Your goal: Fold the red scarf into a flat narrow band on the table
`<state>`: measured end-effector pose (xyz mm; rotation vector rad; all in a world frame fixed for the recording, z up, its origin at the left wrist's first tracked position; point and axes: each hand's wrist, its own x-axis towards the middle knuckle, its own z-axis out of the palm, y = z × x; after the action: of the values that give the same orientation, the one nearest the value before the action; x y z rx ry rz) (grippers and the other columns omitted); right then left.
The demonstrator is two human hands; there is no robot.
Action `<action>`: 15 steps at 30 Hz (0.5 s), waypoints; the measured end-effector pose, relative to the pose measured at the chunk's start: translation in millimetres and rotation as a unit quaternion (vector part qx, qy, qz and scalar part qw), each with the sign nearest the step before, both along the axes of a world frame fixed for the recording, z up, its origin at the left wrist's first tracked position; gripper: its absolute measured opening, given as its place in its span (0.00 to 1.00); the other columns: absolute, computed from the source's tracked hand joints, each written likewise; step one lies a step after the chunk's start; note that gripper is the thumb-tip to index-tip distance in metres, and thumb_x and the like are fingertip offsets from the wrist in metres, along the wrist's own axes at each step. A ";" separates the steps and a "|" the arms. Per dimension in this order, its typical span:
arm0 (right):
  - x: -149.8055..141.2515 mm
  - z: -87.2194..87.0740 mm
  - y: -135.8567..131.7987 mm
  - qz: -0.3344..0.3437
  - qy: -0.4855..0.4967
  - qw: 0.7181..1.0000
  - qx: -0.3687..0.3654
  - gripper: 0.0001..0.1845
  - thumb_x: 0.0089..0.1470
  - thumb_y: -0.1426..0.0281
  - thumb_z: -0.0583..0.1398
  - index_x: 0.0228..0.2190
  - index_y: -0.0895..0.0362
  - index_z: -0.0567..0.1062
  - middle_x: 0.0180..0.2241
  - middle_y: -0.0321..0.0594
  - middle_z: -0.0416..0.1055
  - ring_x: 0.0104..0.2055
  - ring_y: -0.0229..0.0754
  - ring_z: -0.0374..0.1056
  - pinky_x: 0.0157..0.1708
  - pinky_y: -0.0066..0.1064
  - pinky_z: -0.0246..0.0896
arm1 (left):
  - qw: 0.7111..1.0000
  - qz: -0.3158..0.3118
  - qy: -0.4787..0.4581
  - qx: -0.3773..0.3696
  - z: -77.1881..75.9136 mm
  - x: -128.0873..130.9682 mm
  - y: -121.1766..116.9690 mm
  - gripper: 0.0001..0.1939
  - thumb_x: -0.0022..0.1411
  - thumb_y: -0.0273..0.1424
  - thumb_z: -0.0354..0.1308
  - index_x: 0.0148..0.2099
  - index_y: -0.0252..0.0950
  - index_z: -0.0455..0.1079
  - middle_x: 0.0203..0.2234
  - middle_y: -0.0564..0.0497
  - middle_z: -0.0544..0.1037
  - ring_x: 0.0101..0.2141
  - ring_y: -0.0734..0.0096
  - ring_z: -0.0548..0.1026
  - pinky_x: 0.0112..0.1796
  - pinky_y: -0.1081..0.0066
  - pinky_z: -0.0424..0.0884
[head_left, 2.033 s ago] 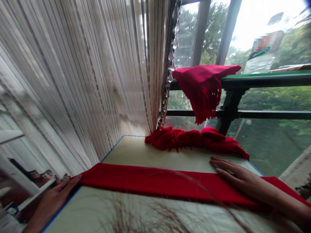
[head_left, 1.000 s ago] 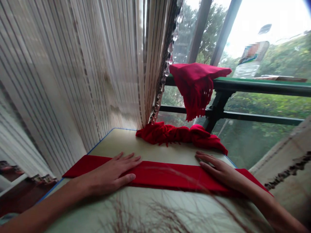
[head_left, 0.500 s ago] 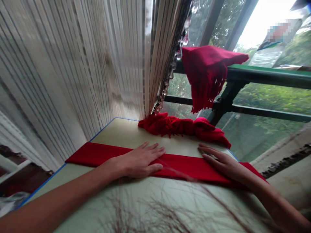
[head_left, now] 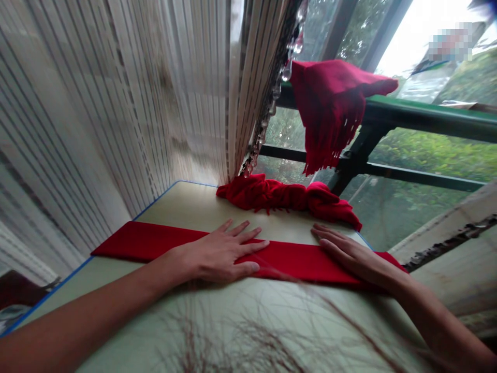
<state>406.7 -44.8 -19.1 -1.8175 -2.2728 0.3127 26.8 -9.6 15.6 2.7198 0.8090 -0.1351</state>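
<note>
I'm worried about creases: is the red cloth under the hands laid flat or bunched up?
Laid flat: the red cloth runs across the table as a smooth, straight-edged band.

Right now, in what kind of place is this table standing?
Probably a window corner inside a home: a striped curtain hangs beside the table, and trees show beyond a green railing.

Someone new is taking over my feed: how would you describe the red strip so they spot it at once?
Start at the pale, blue-edged table by the window. Across it lies the red strip, flat under the left hand and right hand. It looks smooth and shows no fringe, unlike the crumpled bundle beyond it and the fringed cloth over the rail.
</note>
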 end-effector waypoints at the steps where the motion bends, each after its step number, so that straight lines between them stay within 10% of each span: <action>1: 0.4 0.0 -0.1 0.002 -0.002 1.000 0.005 0.40 0.68 0.45 0.44 0.66 0.57 0.67 0.71 0.47 0.58 0.73 0.57 0.53 0.72 0.51 0.46 | 1.000 -0.001 -0.007 0.003 -1.1 -0.1 0.5 0.34 0.76 0.54 0.42 0.77 0.52 0.45 0.76 0.51 0.39 0.74 0.49 0.33 0.69 0.40 0.33; 15: -93.8 16.5 -23.9 0.139 -0.050 0.982 0.117 0.33 0.72 0.55 0.49 0.69 0.58 0.61 0.73 0.51 0.50 0.75 0.54 0.45 0.72 0.57 0.44 | 0.999 0.007 -0.017 0.043 -14.6 3.1 5.1 0.44 0.72 0.62 0.39 0.78 0.41 0.40 0.75 0.53 0.39 0.74 0.55 0.35 0.71 0.46 0.31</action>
<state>312.9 -68.7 -2.6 -1.4338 -2.5114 -0.0054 30.0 -4.5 1.0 2.7879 0.8438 -0.0503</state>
